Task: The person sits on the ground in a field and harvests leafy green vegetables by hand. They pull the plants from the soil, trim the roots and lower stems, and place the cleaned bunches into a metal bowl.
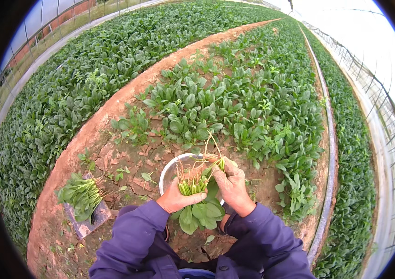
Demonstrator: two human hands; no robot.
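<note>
My left hand (pixel 180 198) grips a bunch of spinach (pixel 192 186) by its stems, roots pointing away from me and leaves hanging toward my body. Just to the right, the fingers of my right hand (pixel 231 181) pinch the stem of a spinach plant (pixel 215 164) whose thin pale roots stick out upward. Both hands are over a round basin with a pale rim (pixel 164 174); the hands and leaves hide much of its inside.
A pile of spinach (pixel 80 195) lies on a flat dark sheet (pixel 96 223) on the soil at left. Growing spinach (pixel 225 101) fills the bed ahead. A raised earth ridge (pixel 124 94) curves along the left, and a pale hose-like strip (pixel 328 139) runs along the right.
</note>
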